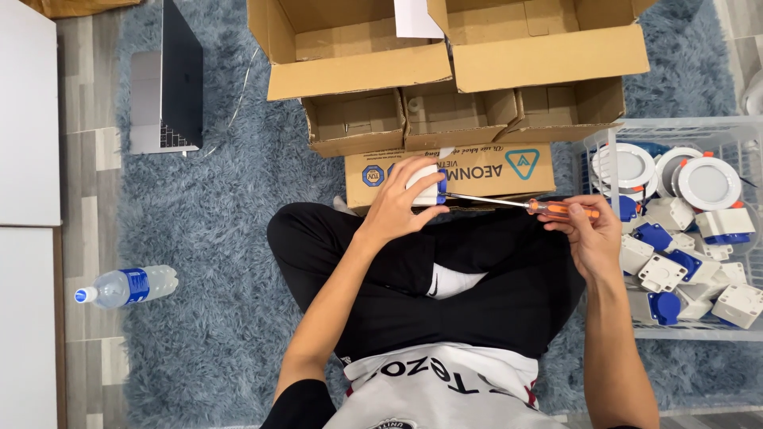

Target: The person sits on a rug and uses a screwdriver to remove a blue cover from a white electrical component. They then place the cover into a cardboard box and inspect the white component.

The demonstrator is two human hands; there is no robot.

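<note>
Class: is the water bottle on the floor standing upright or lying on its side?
On its side: the water bottle lies flat at the rug's edge, cap pointing left.

Two hands showing: left hand [395, 208], right hand [590, 230]. One screwdriver [520, 205] with orange handle. One small white-and-blue box [426, 187] sitting in left hand. Five open cardboard boxes [358, 48] lying ahead: two large, three small. One flat printed carton [485, 168]. One laptop [165, 87]. One water bottle [127, 286]. One white wire basket [675, 131], holding three round white lamps [709, 183] and perhaps ten or more white-and-blue boxes [664, 272], pile overlapping, exact count unclear.
</note>
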